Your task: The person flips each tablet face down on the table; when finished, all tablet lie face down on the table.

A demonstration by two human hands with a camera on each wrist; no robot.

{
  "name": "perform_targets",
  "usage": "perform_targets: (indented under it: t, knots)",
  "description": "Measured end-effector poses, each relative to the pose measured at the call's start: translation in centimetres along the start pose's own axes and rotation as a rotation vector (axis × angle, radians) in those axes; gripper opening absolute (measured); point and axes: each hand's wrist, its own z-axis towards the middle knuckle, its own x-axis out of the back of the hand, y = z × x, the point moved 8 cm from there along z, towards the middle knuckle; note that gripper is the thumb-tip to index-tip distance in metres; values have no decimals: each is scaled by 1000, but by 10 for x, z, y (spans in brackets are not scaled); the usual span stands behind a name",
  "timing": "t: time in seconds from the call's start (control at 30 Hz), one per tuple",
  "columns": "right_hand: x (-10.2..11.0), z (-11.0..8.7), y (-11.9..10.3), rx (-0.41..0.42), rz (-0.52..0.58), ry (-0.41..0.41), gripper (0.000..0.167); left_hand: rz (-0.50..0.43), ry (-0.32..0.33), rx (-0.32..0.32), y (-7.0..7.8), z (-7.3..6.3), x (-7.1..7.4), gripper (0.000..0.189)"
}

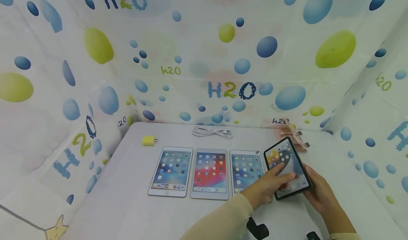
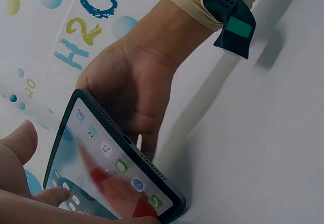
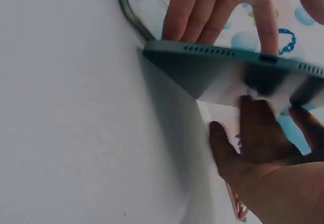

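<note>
A black-framed tablet (image 1: 290,172) is held tilted at the right end of a row of tablets, its lit screen showing app icons. My right hand (image 1: 320,190) holds it from the right edge, with fingers reaching behind its back in the right wrist view. Over the screen lies my left hand (image 1: 271,183), fingers spread, with fingertips at the glass. Speaker holes and a port run along the tablet's bottom edge (image 3: 202,50). Close by on its left, a white-framed tablet (image 1: 247,169) is partly covered by the left hand.
Two more white-framed tablets, one with a blue screen (image 1: 171,171) and one with a red-blue screen (image 1: 210,172), lie flat. Behind them are a yellow plug (image 1: 148,140) and a coiled white cable (image 1: 211,131). Pink cables (image 1: 298,137) lie at the back right, before the patterned curtain (image 1: 191,38).
</note>
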Motion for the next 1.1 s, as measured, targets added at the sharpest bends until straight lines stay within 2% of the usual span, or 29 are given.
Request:
perform_targets:
  t: [0.1, 0.2, 0.3, 0.47, 0.7, 0.87, 1.0, 1.1]
  knots:
    - [-6, 1, 9, -86, -151, -7, 45, -25, -3, 3, 1, -1, 0, 58]
    - [-16, 4, 15, -149, -274, -18, 59, -74, -11, 14, 0, -1, 0, 60]
    - [-29, 9, 16, -154, -309, -41, 72, -132, -23, 13, 0, 1, 2, 61]
    - [-41, 10, 18, -154, -311, -55, 75, -183, -60, 23, 0, 3, 7, 64]
    - [-42, 7, 15, -145, -401, -4, 70, -210, -137, 13, 2, 3, 8, 76]
    - [-38, 6, 7, -105, -497, 40, 64, -296, -212, -3, 6, 1, 7, 81]
    - [-28, 6, 5, -108, -570, 119, 71, -359, -257, -21, 11, -1, 7, 81]
    - [-18, 2, 11, -163, -601, 186, 81, -387, -262, -38, 10, -3, 10, 80]
